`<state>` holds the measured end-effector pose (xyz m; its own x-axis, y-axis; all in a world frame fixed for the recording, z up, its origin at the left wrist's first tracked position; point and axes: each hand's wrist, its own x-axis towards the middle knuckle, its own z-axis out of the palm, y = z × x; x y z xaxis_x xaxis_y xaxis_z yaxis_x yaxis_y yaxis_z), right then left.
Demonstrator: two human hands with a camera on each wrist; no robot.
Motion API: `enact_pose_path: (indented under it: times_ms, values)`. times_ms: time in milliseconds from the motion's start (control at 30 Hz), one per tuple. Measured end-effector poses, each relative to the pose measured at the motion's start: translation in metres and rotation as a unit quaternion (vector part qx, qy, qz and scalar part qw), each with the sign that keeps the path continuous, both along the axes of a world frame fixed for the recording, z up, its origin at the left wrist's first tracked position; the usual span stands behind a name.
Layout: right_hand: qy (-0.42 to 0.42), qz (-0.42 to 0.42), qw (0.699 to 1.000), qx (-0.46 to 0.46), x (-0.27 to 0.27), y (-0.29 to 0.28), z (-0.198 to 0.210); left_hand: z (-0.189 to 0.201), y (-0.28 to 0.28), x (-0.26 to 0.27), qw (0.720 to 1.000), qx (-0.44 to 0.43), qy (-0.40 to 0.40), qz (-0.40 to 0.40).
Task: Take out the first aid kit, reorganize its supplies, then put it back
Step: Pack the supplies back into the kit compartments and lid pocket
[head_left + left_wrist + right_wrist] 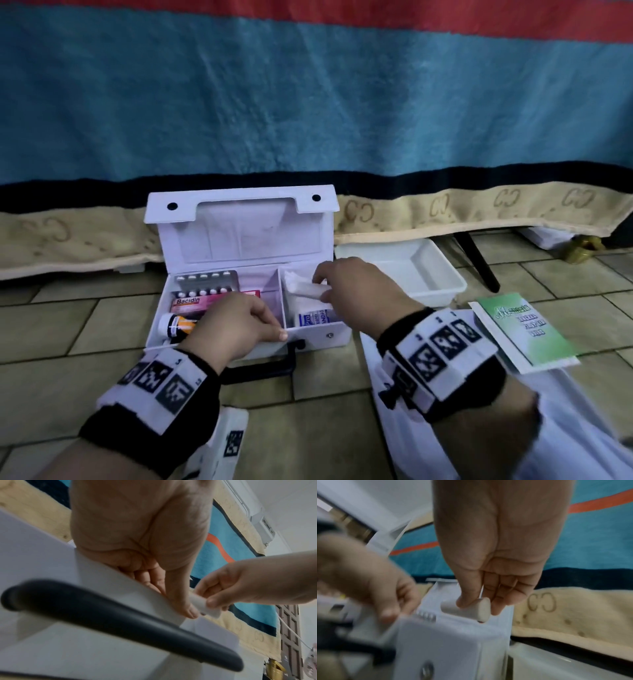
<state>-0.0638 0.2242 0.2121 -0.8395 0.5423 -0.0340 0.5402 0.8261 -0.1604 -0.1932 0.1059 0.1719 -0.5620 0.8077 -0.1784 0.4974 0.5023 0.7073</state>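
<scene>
The white first aid kit (239, 236) stands open on the tiled floor with its lid upright. Its left compartment holds blister packs (205, 282), a pink Bacidin box (195, 303) and an orange bottle (176, 325). The right compartment holds white gauze and a blue-and-white bandage box (313, 318). My left hand (270, 325) grips the kit's front wall near the divider, thumb outside and fingers inside, above the black handle (120, 622). My right hand (323, 286) pinches a small white roll (467, 609) just over the right compartment.
A white tray (428, 274) sits on the floor behind and to the right of the kit. A green booklet (524, 329) lies on white cloth at the right. A striped blanket (308, 102) hangs behind. A black leg (479, 267) stands near the tray.
</scene>
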Motion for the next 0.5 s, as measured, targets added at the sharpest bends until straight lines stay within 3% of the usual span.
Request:
enact_pose_path:
  times_ms: [133, 333, 400, 500]
  values:
    - [-0.048, 0.024, 0.995, 0.083, -0.019, -0.004, -0.020, -0.001, 0.000, 0.000, 1.000, -0.003, 0.011, -0.002]
    - [0.006, -0.001, 1.000, 0.006, -0.023, -0.004, -0.039, -0.002, 0.000, 0.000, 1.000, 0.000, 0.003, 0.006]
    - [0.060, -0.032, 0.997, -0.022, -0.017, 0.000, -0.037, -0.001, 0.000, 0.000, 1.000, -0.001, 0.002, 0.005]
    - [0.151, -0.144, 0.976, -0.055, 0.009, 0.017, -0.027, -0.002, 0.000, 0.000, 1.000, -0.006, 0.000, 0.003]
